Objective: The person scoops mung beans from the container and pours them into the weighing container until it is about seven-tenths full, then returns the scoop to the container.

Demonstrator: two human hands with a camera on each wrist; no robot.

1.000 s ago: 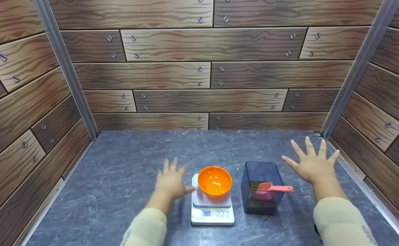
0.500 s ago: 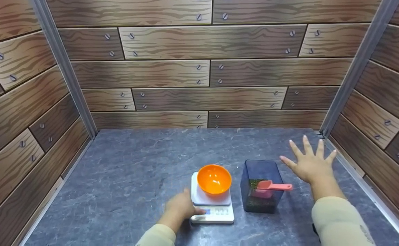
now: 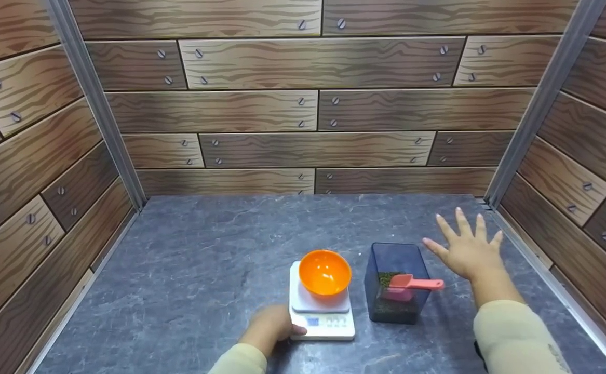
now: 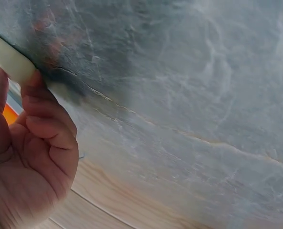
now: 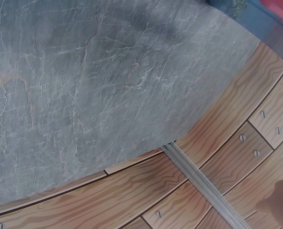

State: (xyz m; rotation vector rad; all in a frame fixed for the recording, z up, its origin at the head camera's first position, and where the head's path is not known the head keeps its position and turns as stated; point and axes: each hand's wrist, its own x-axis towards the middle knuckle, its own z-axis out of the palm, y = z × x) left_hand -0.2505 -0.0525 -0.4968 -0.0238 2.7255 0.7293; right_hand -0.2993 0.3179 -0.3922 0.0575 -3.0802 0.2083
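My left hand [image 3: 270, 324] pinches the near left corner of a white kitchen scale [image 3: 328, 332], thumb on top beside the display. In the left wrist view, the left hand [image 4: 32, 148] has its fingers curled against the scale's pale edge [image 4: 10, 57]. An orange bowl [image 3: 325, 273] sits on the weighing plate; nothing shows inside it. To the right, my right hand [image 3: 471, 253] is held with fingers spread and grips nothing. It is nearest to a dark translucent container [image 3: 393, 311] with green grains [image 3: 386, 279] inside. A pink scoop [image 3: 412, 282] lies across it, handle over the right rim.
Scale and container stand apart on a grey marbled tabletop [image 3: 219, 239]. Wood-patterned walls [image 3: 261, 150] enclose the back and both sides, with metal strips [image 3: 100, 104] in the corners.
My left hand has come down toward me from beside the bowl and taken hold of the scale's near left corner. The right hand has shifted slightly left, still spread.
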